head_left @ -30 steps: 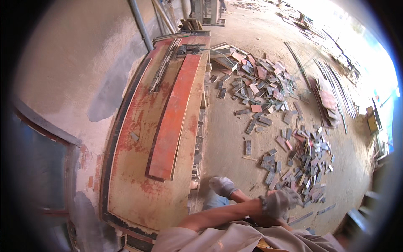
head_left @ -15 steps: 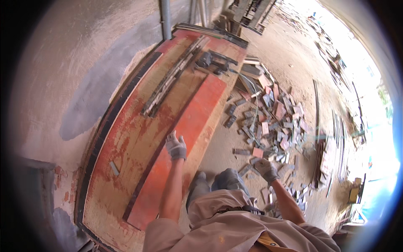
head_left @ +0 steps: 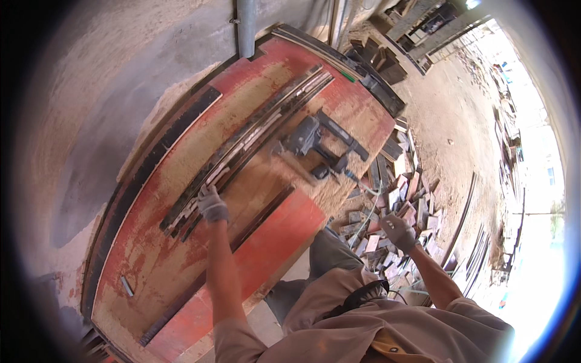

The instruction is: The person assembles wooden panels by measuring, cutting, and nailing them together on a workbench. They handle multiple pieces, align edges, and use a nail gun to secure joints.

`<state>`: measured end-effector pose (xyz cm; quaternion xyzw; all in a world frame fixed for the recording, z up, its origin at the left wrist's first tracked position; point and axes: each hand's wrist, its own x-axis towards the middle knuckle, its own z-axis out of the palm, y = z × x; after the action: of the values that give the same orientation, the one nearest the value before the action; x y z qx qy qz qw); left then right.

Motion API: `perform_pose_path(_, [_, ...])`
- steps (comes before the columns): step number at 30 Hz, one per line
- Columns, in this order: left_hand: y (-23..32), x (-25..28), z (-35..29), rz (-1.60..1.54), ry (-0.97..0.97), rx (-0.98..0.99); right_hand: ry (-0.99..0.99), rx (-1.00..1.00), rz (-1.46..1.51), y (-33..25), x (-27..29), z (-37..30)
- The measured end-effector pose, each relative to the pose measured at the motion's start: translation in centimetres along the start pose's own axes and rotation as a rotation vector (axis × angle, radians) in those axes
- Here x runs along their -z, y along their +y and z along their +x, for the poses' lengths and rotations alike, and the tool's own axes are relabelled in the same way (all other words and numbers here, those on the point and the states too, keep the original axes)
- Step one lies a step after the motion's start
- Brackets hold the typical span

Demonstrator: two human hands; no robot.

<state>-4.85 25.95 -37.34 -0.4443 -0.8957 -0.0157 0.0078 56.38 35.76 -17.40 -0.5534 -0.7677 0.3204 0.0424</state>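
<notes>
My left hand [head_left: 212, 203], in a pale knit glove with a grey cuff, reaches over the near end of a bundle of long narrow wood strips [head_left: 263, 131]. Its fingers are stretched out at the strips; whether they touch is unclear. The strips lie lengthwise on a worn, red-stained wooden worktable [head_left: 242, 115]. Held out to the right, my gloved right hand [head_left: 399, 233] has its fingers curled closed, with nothing visible in them. Between me and the strips lies a wide red board [head_left: 260, 248] with a dark edge strip. A black nail gun [head_left: 318, 142] rests on its side beyond the board.
A pale air hose [head_left: 372, 206] runs from the nail gun off the table. Many wood offcuts [head_left: 417, 209] are heaped on the floor at right. A plastered wall [head_left: 139, 91] and a grey pipe [head_left: 245, 27] border the table's far side. A small metal strip [head_left: 126, 285] lies near the left end.
I have moved forward along the table, so the nail gun and strips look nearer. My left hand has gone from above the red board to the strips; my right hand stays curled.
</notes>
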Motion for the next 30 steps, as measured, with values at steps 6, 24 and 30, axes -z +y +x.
perform_pose_path(6, [-0.6,3.7,-0.6,-0.288,-0.017,-0.053,0.023,0.410,-0.402,-8.0,3.2,24.3])
perform_pose_path(24, [-15.4,15.5,-29.8,-0.072,-0.054,0.221,-0.323,1.290,-0.398,-12.2,-11.5,29.4])
perform_pose_path(30, [-8.9,10.3,-28.9,-0.393,0.005,0.097,-0.143,1.168,-0.311,-18.6,-22.5,18.1])
